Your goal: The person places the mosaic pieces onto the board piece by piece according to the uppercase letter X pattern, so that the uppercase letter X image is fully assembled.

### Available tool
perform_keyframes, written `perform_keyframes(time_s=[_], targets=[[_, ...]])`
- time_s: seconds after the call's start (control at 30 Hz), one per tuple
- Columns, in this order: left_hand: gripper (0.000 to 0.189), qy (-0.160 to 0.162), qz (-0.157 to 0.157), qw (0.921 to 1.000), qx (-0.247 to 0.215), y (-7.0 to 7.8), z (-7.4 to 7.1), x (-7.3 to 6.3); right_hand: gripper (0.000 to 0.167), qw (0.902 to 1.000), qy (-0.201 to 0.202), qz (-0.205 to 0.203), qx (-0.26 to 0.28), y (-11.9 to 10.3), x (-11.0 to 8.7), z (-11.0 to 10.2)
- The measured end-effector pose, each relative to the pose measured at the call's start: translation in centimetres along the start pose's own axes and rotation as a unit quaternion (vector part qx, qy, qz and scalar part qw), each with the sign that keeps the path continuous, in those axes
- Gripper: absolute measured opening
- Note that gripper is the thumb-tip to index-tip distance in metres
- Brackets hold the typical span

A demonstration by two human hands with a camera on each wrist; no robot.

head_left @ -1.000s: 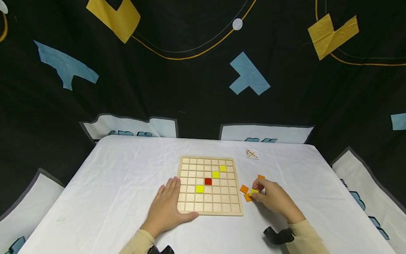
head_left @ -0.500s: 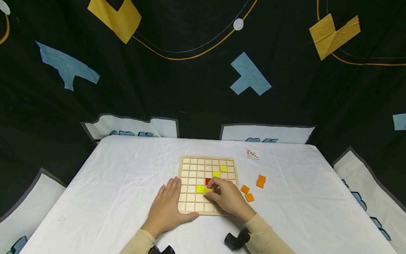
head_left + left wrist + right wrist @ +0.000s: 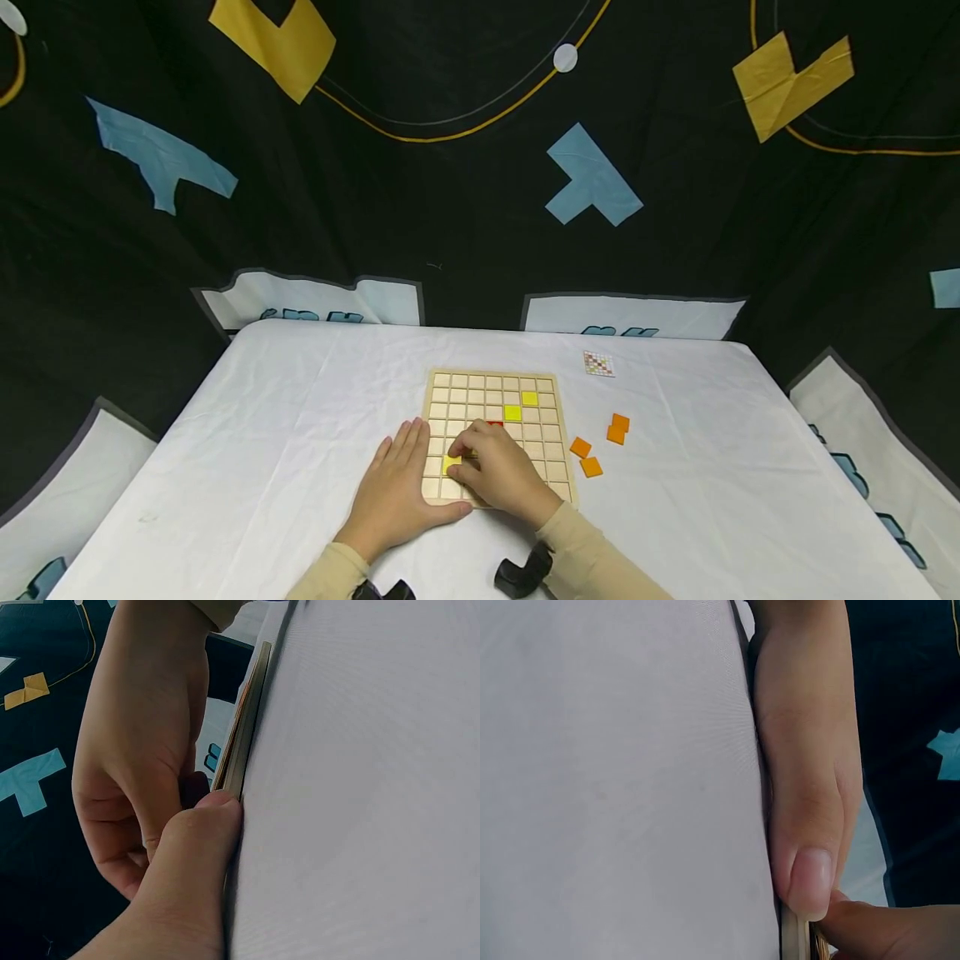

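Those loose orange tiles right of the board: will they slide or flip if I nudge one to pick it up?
The orange tiles look thin, flat and rigid, so probably light. On the wrinkled white cloth they likely drag rather than roll. Lying flat, their edges may be hard to pinch.

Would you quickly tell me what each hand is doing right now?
Left hand: open, flat on the table against the wooden board.
Right hand: pinching a yellow tile over the board.
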State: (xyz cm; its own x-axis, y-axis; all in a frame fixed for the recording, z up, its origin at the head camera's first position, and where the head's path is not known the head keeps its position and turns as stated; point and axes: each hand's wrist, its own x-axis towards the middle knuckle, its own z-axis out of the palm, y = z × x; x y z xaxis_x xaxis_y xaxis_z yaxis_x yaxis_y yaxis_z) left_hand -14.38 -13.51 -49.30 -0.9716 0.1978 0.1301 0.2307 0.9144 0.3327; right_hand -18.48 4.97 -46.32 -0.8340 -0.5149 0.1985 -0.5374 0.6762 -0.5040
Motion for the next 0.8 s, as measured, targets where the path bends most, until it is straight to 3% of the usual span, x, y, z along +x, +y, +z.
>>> perform_keyframes(time_s=[0.27, 0.4, 0.57, 0.8], targets=[[0.133, -0.008, -0.003, 0.9999, -0.008, 0.1, -0.2, 0.1, 0.013, 0.9994, -0.017, -0.012, -0.027, 0.1, -0.8, -0.7], [0.132, -0.007, -0.007, 0.9999, -0.011, 0.1, -0.1, 0.0, 0.010, 0.9996, -0.005, -0.007, -0.026, 1.0, -1.4, -1.7], [0.132, -0.004, -0.009, 0.9999, -0.012, 0.2, -0.1, 0.1, 0.020, 0.9969, 0.030, 0.060, -0.040, 3.7, -2.6, -4.2], [0.132, -0.005, -0.008, 0.9999, -0.014, 0.2, -0.1, 0.1, 0.037, 0.9764, 0.018, 0.182, -0.114, 8.0, -4.8, -8.0]])
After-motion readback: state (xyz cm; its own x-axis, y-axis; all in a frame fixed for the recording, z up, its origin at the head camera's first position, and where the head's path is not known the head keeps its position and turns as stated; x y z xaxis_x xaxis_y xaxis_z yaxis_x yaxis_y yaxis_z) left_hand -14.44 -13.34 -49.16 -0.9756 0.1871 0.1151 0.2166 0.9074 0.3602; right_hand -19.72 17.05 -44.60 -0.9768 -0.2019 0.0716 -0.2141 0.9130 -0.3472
